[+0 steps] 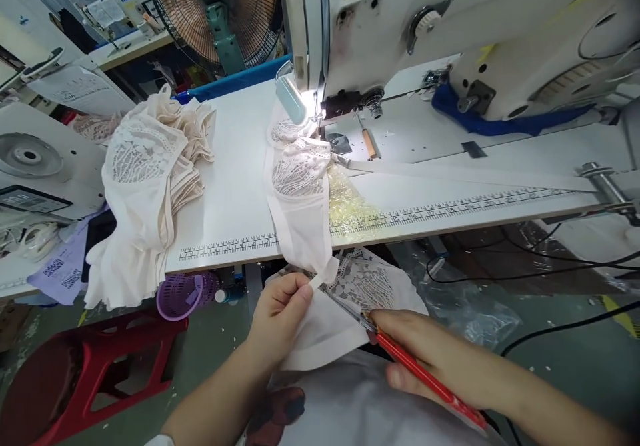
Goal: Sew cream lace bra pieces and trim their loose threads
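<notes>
My left hand (280, 313) pinches the end of a cream lace garment piece (300, 199) that hangs off the front edge of the sewing table (240, 186). My right hand (425, 359) grips red-handled scissors (425, 379), whose blades point up-left toward the pinched strap end. A second lace piece (365, 286) lies on my lap under both hands. The garment's upper end sits under the sewing machine (450, 26) needle area, lit by its lamp.
A pile of cream lace garments (145, 179) lies on the table's left. A red plastic stool (90, 373) and a purple basket (183, 296) sit below left. A fan (220, 13) stands behind. Cables run across the floor at right.
</notes>
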A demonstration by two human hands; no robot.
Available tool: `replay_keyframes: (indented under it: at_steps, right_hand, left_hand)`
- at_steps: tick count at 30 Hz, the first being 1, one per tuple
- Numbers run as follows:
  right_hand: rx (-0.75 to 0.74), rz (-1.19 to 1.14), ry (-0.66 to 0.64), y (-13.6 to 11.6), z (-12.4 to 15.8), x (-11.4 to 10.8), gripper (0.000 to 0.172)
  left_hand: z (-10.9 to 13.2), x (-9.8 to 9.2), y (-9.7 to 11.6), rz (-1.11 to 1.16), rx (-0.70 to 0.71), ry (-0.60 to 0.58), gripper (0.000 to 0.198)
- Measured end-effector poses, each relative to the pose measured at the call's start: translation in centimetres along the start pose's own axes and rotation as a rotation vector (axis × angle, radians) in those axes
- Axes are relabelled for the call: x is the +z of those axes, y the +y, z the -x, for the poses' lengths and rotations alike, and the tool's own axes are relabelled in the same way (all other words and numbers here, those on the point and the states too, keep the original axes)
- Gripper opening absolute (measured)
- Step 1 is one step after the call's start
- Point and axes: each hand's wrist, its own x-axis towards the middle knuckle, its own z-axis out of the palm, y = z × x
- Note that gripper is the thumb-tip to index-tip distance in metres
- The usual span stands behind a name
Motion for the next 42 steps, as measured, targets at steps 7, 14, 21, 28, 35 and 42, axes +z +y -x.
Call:
replay_keyframes:
  at_steps: [7,14,21,28,35,42]
  right_hand:
    - [0.083,0.02,-0.003,-0.2,-0.2,0.4,0.035]
    - [0.093,0.026,0.042,-1.0,-0.8,0.1,0.036]
    - [0.162,-0.001,0.109,-0.7,-0.9,1.0,0.039]
    - [0.078,0.021,0.38,1.2,-0.2,0.8,0.039]
    - [-0.088,-0.189,0.68,-0.5,-0.1,-0.2,0.018]
    - [-0.148,-0.241,0.548,-2.4,-2.4,-0.2,0.012]
  left_hand:
    - [0.1,1.1,0.9,-0.179,0.066,-0.027,0.03]
    - [0.1,1.7,1.3,-0.283,0.075,0.006,0.03]
    - [-0.1,1.7,1.6,-0.294,0.092,0.013,0.03]
    - [0.3,1.9,1.7,-0.337,0.245,-0.027,0.025]
    - [0.6,2.4,0.3,-0.303,0.346,-0.057,0.024]
    - [0.4,2.6,-0.5,-0.319,0.427,-0.12,0.037]
